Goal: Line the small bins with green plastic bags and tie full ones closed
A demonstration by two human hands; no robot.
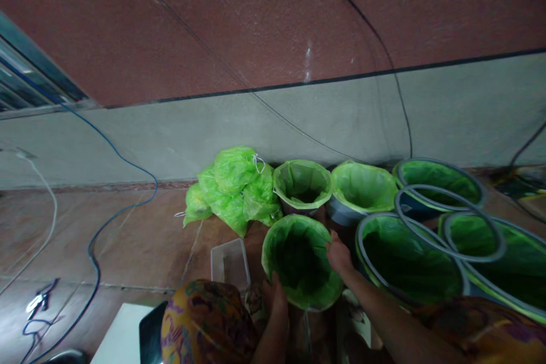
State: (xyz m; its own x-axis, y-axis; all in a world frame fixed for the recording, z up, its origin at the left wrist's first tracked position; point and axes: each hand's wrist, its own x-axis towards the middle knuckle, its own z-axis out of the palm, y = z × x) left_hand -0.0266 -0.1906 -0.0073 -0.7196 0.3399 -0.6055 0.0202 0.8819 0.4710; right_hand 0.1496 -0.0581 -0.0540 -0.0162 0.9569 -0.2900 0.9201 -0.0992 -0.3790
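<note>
My left hand grips the near left rim of a small bin lined with a green plastic bag. My right hand holds the right rim of the same bin, fingers curled over the bag's folded edge. The bin stands on the floor in front of me and looks empty inside. My patterned sleeves show at the bottom of the view.
Two more green-lined small bins stand behind. Larger lined bins with grey hoops fill the right. Tied green bags lie piled left. A clear plastic box sits nearby. A blue cable crosses the floor.
</note>
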